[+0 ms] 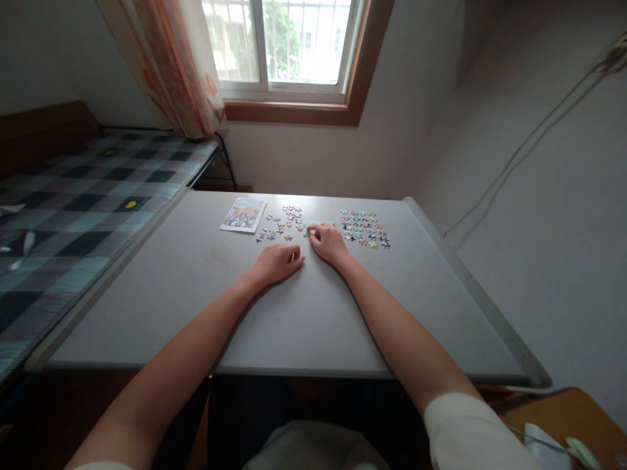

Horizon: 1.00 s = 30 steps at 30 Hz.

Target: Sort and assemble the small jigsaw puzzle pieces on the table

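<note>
Small jigsaw pieces lie on a grey-white table [304, 313] in loose groups, one on the left [292, 213] and a denser one on the right [365, 228]. Between them, joined-looking pieces [323, 224] show just beyond my right hand [328, 242]. Its thumb and index finger are pinched on a small puzzle piece [307, 233]. My left hand [280, 261] rests on the table nearer to me, fingers curled in, and whatever they may hold is hidden. A colourful picture card [244, 215] lies flat at the left of the pieces.
A bed with a checked cover [122, 173] stands along the left. Beyond the table are a window [304, 46] and a patterned curtain [171, 65]. A cable [509, 163] hangs along the right wall. A brown stool or chair [573, 418] stands at the lower right.
</note>
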Each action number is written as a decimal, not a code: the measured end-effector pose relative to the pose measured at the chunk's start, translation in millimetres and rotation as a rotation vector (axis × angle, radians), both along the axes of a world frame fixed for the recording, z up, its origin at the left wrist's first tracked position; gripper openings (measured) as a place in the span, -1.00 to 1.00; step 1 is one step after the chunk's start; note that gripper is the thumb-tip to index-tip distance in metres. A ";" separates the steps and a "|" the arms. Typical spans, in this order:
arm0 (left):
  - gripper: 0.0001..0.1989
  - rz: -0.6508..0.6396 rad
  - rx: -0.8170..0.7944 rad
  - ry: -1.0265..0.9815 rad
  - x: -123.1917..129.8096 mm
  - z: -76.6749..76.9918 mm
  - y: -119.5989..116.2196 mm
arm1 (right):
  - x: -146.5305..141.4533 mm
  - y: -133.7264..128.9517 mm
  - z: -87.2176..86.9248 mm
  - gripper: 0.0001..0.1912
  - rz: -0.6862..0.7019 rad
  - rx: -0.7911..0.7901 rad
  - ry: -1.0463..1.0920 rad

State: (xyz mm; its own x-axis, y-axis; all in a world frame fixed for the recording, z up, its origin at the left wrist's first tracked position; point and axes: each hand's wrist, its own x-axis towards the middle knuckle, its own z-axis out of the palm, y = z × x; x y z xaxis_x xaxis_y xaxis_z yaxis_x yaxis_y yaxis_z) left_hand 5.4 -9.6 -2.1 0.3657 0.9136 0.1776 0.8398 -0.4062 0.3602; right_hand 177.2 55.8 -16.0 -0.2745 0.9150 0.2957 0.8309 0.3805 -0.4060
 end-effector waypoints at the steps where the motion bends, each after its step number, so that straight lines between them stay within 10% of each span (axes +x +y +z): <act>1: -0.71 0.002 0.000 0.004 0.1 0.1 0.0 | 0.0 0.0 0.0 -0.69 -0.002 -0.002 -0.001; 30: -0.70 -0.004 0.001 0.007 0.5 0.2 -0.3 | 0.6 0.8 -0.9 -0.69 0.003 -0.001 0.007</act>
